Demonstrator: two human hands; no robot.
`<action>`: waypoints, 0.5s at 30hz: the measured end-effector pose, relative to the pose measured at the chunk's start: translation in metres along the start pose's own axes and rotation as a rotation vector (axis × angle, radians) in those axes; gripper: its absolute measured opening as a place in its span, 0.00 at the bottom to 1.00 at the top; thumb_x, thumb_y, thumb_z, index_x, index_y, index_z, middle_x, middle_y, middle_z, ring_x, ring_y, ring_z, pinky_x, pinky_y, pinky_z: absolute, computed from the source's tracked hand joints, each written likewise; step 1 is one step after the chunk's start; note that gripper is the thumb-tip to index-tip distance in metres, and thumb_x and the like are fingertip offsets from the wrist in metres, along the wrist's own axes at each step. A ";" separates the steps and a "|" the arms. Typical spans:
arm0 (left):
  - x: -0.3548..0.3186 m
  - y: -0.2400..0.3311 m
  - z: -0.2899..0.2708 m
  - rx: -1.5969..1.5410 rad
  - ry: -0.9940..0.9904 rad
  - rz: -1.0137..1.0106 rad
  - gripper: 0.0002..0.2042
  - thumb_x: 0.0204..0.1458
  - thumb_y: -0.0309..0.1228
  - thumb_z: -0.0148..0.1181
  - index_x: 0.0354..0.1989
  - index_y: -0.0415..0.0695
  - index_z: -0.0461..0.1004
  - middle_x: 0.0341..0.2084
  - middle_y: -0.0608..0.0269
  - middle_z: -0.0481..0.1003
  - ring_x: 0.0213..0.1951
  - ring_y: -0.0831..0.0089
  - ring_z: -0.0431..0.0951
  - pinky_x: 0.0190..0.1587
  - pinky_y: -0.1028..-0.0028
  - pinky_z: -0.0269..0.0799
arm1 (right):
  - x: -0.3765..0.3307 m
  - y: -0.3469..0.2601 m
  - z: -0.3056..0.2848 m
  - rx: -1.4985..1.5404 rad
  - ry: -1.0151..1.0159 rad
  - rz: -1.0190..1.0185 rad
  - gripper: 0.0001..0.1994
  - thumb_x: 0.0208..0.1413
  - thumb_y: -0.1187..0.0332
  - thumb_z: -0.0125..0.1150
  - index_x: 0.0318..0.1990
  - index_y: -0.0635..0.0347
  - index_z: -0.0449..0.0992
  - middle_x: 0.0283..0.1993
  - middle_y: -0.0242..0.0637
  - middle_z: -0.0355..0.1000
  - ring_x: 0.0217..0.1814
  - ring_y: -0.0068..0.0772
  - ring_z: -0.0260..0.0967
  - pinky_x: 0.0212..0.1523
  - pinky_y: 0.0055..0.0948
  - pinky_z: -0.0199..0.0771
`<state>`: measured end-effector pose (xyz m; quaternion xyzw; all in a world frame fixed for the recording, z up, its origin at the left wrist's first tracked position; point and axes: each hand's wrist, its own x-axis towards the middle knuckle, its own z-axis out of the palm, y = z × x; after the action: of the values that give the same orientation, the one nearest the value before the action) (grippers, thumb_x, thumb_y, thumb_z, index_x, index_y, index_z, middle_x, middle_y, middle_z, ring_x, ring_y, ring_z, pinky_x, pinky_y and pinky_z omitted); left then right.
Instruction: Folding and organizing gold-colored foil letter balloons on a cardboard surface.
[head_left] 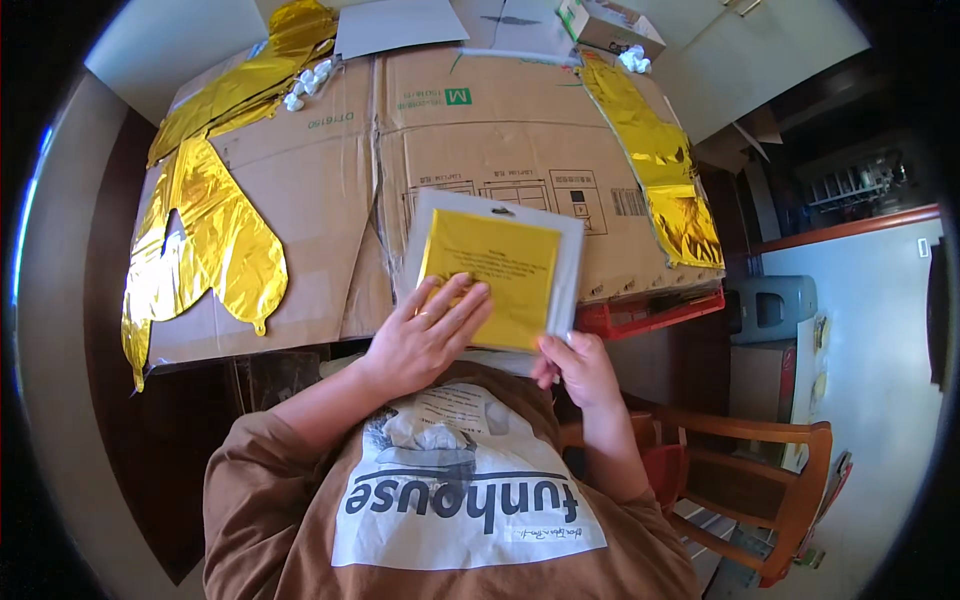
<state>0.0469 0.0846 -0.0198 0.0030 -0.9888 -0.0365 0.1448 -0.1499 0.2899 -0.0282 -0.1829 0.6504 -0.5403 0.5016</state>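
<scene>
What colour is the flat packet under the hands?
The packet is shiny gold inside a clear sleeve with a white border, seen best in the head view.

surface — flattened cardboard [330, 180] | on it — gold foil balloons [215, 235], packet [495, 270]

Left hand [425, 335] lies flat, palm down, fingers spread forward. Right hand [580, 365] sits beside it, fingers curled, thumb pinching at the fingertips; forearms bent inward.

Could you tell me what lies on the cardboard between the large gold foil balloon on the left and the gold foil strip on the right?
In the head view, the flat packet with a gold sheet inside lies between the balloon and the strip, with both hands on it.
</scene>
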 end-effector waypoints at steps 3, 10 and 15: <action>-0.032 -0.012 -0.006 0.016 0.092 0.033 0.26 0.57 0.33 0.53 0.66 0.39 0.68 0.67 0.51 0.67 0.69 0.54 0.65 0.71 0.52 0.56 | -0.023 0.000 -0.037 0.021 -0.244 0.100 0.16 0.67 0.59 0.61 0.41 0.68 0.81 0.29 0.43 0.81 0.27 0.31 0.80 0.30 0.26 0.80; -0.010 -0.018 -0.039 0.004 0.329 0.172 0.21 0.59 0.30 0.55 0.61 0.43 0.74 0.64 0.54 0.71 0.68 0.55 0.68 0.71 0.50 0.57 | 0.007 -0.079 -0.074 0.125 -0.338 -0.258 0.49 0.55 0.45 0.71 0.72 0.71 0.55 0.69 0.43 0.66 0.69 0.32 0.65 0.70 0.34 0.61; 0.009 -0.028 -0.056 0.154 0.386 0.228 0.21 0.59 0.34 0.57 0.62 0.50 0.75 0.66 0.61 0.70 0.69 0.58 0.66 0.72 0.50 0.55 | 0.028 -0.170 -0.069 -0.296 -0.136 -0.431 0.20 0.61 0.59 0.69 0.54 0.66 0.80 0.46 0.33 0.81 0.51 0.20 0.73 0.56 0.23 0.70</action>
<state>0.0545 0.0521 0.0341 -0.0906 -0.9365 0.0570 0.3339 -0.2726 0.2449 0.1043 -0.4244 0.6330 -0.5202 0.3855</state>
